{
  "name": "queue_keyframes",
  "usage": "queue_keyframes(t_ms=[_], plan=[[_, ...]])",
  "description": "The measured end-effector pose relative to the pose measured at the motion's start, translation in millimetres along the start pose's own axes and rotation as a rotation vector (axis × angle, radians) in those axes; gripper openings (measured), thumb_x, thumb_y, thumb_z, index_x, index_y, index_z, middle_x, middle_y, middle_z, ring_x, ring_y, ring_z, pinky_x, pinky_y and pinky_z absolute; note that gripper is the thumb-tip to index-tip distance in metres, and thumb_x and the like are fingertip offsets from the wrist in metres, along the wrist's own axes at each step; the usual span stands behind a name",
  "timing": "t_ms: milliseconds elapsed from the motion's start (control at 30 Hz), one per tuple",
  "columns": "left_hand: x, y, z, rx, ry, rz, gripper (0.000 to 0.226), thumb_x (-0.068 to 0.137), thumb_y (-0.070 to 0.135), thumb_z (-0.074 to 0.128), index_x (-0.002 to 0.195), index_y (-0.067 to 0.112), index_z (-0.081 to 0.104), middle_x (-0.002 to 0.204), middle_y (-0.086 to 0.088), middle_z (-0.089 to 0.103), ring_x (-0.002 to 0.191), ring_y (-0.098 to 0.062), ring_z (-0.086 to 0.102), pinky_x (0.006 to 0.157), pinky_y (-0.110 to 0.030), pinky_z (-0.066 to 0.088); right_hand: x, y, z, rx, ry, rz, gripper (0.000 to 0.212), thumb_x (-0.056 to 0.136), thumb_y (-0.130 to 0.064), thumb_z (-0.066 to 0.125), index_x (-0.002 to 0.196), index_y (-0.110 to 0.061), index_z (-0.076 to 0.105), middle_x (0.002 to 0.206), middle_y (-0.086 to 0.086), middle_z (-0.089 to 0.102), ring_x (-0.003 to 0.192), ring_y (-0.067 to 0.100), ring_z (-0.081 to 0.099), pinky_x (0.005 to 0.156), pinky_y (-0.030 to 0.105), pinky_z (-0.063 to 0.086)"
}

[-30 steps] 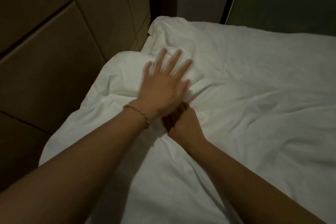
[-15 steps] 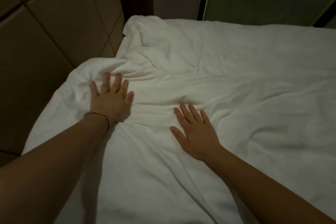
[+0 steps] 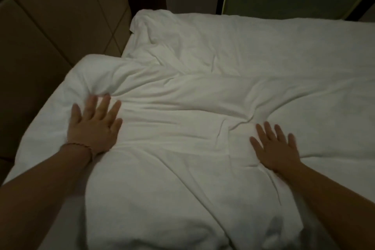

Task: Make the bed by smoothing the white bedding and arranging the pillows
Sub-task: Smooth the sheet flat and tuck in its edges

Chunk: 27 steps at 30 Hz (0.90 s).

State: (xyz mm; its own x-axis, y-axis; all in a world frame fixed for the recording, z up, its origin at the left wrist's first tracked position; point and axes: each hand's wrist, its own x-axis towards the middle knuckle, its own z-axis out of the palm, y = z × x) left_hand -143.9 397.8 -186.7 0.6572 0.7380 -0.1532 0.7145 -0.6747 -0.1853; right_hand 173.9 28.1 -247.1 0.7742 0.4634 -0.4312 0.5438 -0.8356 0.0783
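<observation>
hands now spread apart: left hand [image 3: 94,128] and right hand [image 3: 277,148] press flat, fingers released, on white bedding [image 3: 182,128] near the bed's left edge; creases remain.

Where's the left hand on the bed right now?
In the head view, the left hand lies flat on the white bedding at the bed's left side, beside a bunched fold near the tan padded wall.

Parts you cannot see well

The white bedding [image 3: 203,148] runs off the bottom and right edges. Both arms are cut off at the bottom corners. The fingers [image 3: 274,130] of the right hand [image 3: 278,152] look blurry. Pillows may be under the bedding, but I cannot tell.
</observation>
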Motion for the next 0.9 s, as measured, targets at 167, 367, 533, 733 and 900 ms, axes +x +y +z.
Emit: queue_keyframes(t_ms=[167, 367, 533, 733, 900], plan=[[-24, 118, -37, -0.341, 0.144, 0.012, 0.067, 0.098, 0.055, 0.013, 0.159, 0.028, 0.01, 0.167, -0.002, 0.0, 0.153, -0.027, -0.007, 0.118, -0.057, 0.004, -23, -43, -15, 0.177, 0.196, -0.21, 0.072, 0.093, -0.062, -0.003, 0.158, -0.031, 0.006, 0.166, -0.003, -0.002, 0.152, 0.021, -0.002, 0.121, 0.051, 0.003], [-82, 189, -9, -0.205, 0.059, 0.399, 0.06, 0.102, 0.055, 0.01, 0.156, 0.036, 0.025, 0.165, 0.004, 0.016, 0.153, -0.024, 0.007, 0.119, -0.052, 0.005, -78, -91, 8, 0.26, 0.215, -0.527, 0.066, 0.096, -0.057, -0.005, 0.157, -0.033, 0.004, 0.166, -0.005, 0.0, 0.152, 0.019, 0.0, 0.121, 0.042, 0.003], [-94, 129, -5, -0.048, 0.053, 0.228, 0.066, 0.098, 0.057, 0.018, 0.153, 0.025, 0.037, 0.162, -0.001, 0.028, 0.15, -0.029, 0.02, 0.115, -0.057, 0.016, -63, 1, 43, 0.137, 0.206, -0.303, 0.077, 0.089, -0.065, -0.013, 0.158, -0.032, 0.001, 0.166, -0.003, -0.002, 0.152, 0.018, 0.0, 0.121, 0.042, 0.0], [-172, 111, -28, -0.151, 0.254, 0.114, 0.075, 0.097, 0.056, 0.026, 0.141, 0.0, 0.049, 0.148, -0.025, 0.043, 0.138, -0.043, 0.038, 0.105, -0.059, 0.035, -84, 11, 36, 0.206, 0.18, -0.313, 0.074, 0.09, -0.064, -0.011, 0.157, -0.034, -0.005, 0.166, -0.003, -0.007, 0.152, 0.018, -0.008, 0.12, 0.045, -0.004], [-217, 151, -13, -0.178, 0.315, 0.289, 0.058, 0.099, 0.054, 0.036, 0.1, 0.002, 0.061, 0.108, -0.02, 0.055, 0.097, -0.039, 0.052, 0.086, -0.05, 0.041, -116, -31, 28, 0.3, 0.166, -0.464, 0.072, 0.09, -0.064, -0.012, 0.156, -0.036, -0.006, 0.166, -0.006, -0.008, 0.152, 0.015, -0.009, 0.122, 0.044, -0.002]])
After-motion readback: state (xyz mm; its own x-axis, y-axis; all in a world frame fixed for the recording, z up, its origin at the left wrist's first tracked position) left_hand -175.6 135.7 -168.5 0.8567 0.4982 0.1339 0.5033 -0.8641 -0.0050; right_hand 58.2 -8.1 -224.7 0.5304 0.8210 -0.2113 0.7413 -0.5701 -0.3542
